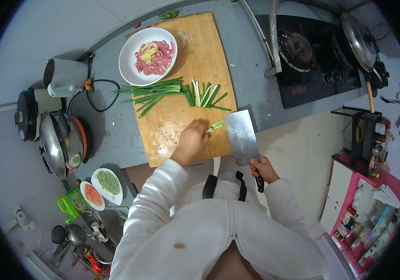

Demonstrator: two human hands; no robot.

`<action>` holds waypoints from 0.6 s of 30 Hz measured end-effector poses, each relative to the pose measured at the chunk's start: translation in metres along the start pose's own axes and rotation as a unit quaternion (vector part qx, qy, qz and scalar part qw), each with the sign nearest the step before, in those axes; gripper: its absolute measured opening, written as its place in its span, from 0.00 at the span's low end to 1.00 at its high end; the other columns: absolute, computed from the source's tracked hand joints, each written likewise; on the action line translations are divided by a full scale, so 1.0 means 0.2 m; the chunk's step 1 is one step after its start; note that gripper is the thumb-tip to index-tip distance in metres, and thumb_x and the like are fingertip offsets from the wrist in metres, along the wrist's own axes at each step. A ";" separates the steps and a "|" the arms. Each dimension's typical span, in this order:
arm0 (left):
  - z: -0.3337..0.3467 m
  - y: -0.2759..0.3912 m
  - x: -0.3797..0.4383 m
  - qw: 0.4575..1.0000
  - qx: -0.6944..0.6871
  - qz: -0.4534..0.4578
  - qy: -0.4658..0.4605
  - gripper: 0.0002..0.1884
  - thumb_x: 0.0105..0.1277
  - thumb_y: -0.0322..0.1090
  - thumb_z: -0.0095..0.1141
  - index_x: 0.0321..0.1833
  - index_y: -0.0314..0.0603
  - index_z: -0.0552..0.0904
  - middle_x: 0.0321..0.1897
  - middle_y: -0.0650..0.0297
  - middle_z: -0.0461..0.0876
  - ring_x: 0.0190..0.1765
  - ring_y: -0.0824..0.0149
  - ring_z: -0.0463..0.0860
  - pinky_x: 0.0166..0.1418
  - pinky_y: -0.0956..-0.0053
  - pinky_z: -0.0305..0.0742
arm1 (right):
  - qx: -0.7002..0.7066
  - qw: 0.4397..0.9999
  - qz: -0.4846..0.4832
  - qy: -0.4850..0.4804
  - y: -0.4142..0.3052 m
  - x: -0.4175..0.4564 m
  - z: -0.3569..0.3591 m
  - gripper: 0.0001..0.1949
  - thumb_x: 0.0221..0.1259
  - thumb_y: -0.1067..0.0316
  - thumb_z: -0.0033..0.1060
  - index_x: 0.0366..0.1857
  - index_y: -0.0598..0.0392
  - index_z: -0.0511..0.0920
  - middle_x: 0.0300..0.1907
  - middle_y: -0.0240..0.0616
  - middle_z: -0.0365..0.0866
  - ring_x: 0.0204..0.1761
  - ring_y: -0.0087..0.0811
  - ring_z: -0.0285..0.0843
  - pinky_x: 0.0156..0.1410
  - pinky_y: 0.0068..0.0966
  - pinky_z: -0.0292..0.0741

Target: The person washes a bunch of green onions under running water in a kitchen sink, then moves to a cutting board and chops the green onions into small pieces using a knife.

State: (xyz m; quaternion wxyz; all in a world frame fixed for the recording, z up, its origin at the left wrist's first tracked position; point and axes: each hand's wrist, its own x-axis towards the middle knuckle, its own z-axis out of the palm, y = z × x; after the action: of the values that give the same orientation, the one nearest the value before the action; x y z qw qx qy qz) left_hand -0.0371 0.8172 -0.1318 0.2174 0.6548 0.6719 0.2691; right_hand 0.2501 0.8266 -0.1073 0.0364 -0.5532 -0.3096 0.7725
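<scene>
My left hand (193, 138) rests on the wooden cutting board (186, 119), its fingers closed on a short bunch of scallion stalks (217, 125). In my right hand (264, 169) is the dark handle of a cleaver (242, 136), whose broad blade lies across the board's right edge, beside the stalks' far ends. Farther up the board are a pile of cut green scallion lengths (159, 91) and, right of it, shorter green and white pieces (203, 94). A white bowl (126, 66) of chopped raw meat (154, 57) with yellow shreds on top stands at the board's upper left.
A black gas hob (291, 91) is at the upper right, with a metal frame beside it. Left are a rice cooker (28, 115), a lidded pan (53, 145) and a white pitcher (72, 71). Plates of green peas (107, 182) and orange-red food (93, 195) stand at lower left.
</scene>
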 end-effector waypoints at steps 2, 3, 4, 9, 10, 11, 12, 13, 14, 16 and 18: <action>0.00 0.00 0.00 0.999 -0.034 -0.021 -0.010 0.07 0.46 0.31 0.59 0.27 0.38 0.76 0.30 0.56 0.75 0.35 0.54 0.76 0.38 0.64 0.72 | 0.011 1.000 -0.004 -0.023 0.00 0.01 0.02 0.09 0.61 0.64 0.46 0.25 0.54 0.64 0.17 0.29 0.62 0.14 0.20 0.58 0.21 0.21 0.63; 0.01 0.01 0.00 0.998 -0.051 -0.031 -0.017 0.07 0.45 0.30 0.59 0.27 0.38 0.76 0.30 0.56 0.75 0.35 0.54 0.75 0.38 0.64 0.72 | 0.017 0.999 -0.006 -0.033 0.01 0.02 0.03 0.09 0.61 0.64 0.45 0.25 0.54 0.63 0.17 0.29 0.62 0.14 0.20 0.58 0.22 0.21 0.63; 0.02 0.02 0.01 0.999 -0.053 -0.008 0.003 0.07 0.45 0.29 0.59 0.27 0.38 0.76 0.31 0.56 0.75 0.36 0.54 0.75 0.39 0.65 0.72 | 0.024 0.999 0.001 -0.038 0.02 0.03 0.03 0.08 0.61 0.65 0.45 0.26 0.54 0.63 0.17 0.29 0.62 0.14 0.20 0.58 0.22 0.21 0.63; 0.05 0.07 0.07 0.999 -0.019 0.033 0.035 0.07 0.45 0.26 0.59 0.28 0.37 0.76 0.34 0.55 0.74 0.39 0.53 0.73 0.42 0.66 0.71 | 0.027 0.998 0.019 -0.048 0.02 0.06 0.05 0.07 0.60 0.66 0.45 0.26 0.53 0.64 0.16 0.28 0.61 0.14 0.19 0.59 0.21 0.20 0.63; 0.06 0.06 0.07 0.999 -0.023 0.024 0.024 0.07 0.45 0.26 0.59 0.29 0.37 0.76 0.34 0.55 0.74 0.39 0.53 0.73 0.42 0.66 0.71 | 0.029 0.998 0.022 -0.054 0.02 0.06 0.06 0.07 0.60 0.66 0.45 0.25 0.53 0.64 0.16 0.28 0.61 0.14 0.19 0.59 0.21 0.20 0.63; 0.07 0.05 0.06 0.999 -0.028 0.015 0.013 0.08 0.45 0.26 0.59 0.29 0.37 0.76 0.34 0.55 0.74 0.39 0.52 0.73 0.42 0.65 0.71 | 0.030 0.997 0.025 -0.062 0.01 0.07 0.06 0.08 0.60 0.66 0.45 0.25 0.53 0.64 0.16 0.28 0.61 0.14 0.19 0.59 0.21 0.20 0.62; 0.07 0.05 0.05 0.999 -0.032 0.005 0.003 0.08 0.45 0.26 0.59 0.30 0.37 0.76 0.34 0.55 0.74 0.39 0.52 0.73 0.43 0.65 0.71 | 0.031 0.997 0.027 -0.069 0.01 0.07 0.06 0.08 0.60 0.66 0.45 0.25 0.52 0.64 0.15 0.27 0.60 0.14 0.19 0.59 0.21 0.20 0.62; 0.07 0.05 0.05 0.999 -0.032 -0.001 0.002 0.09 0.45 0.26 0.59 0.31 0.37 0.76 0.34 0.55 0.74 0.39 0.52 0.73 0.43 0.65 0.70 | 0.028 0.996 0.028 -0.078 0.00 0.08 0.06 0.08 0.60 0.66 0.46 0.24 0.52 0.64 0.15 0.27 0.61 0.14 0.19 0.58 0.21 0.20 0.61; 0.07 0.05 0.04 0.999 -0.032 -0.008 0.002 0.10 0.45 0.26 0.59 0.32 0.37 0.76 0.34 0.55 0.74 0.39 0.52 0.73 0.43 0.65 0.70 | 0.025 0.995 0.028 -0.088 0.00 0.08 0.07 0.08 0.60 0.66 0.46 0.24 0.52 0.64 0.16 0.27 0.61 0.15 0.19 0.58 0.20 0.20 0.61; 0.06 0.05 0.04 0.999 -0.031 -0.014 0.003 0.11 0.45 0.26 0.59 0.33 0.37 0.75 0.34 0.55 0.74 0.39 0.51 0.73 0.44 0.65 0.70 | 0.021 0.994 0.027 -0.101 -0.02 0.09 0.07 0.08 0.60 0.66 0.46 0.24 0.52 0.64 0.16 0.27 0.61 0.15 0.19 0.58 0.20 0.20 0.60; 0.04 0.05 0.05 0.999 -0.029 -0.014 0.005 0.12 0.44 0.26 0.59 0.33 0.36 0.75 0.34 0.54 0.74 0.39 0.51 0.73 0.45 0.65 0.70 | 0.022 0.994 0.025 -0.108 -0.05 0.08 0.08 0.08 0.60 0.65 0.47 0.24 0.52 0.64 0.16 0.27 0.61 0.15 0.19 0.58 0.20 0.20 0.60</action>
State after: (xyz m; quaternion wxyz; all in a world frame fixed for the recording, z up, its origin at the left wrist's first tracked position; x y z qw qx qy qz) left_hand -0.0249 0.8270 -0.1313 0.2364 0.6375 0.6739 0.2892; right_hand 0.2273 0.8353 -0.1124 -0.0046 -0.4730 -0.2811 0.8350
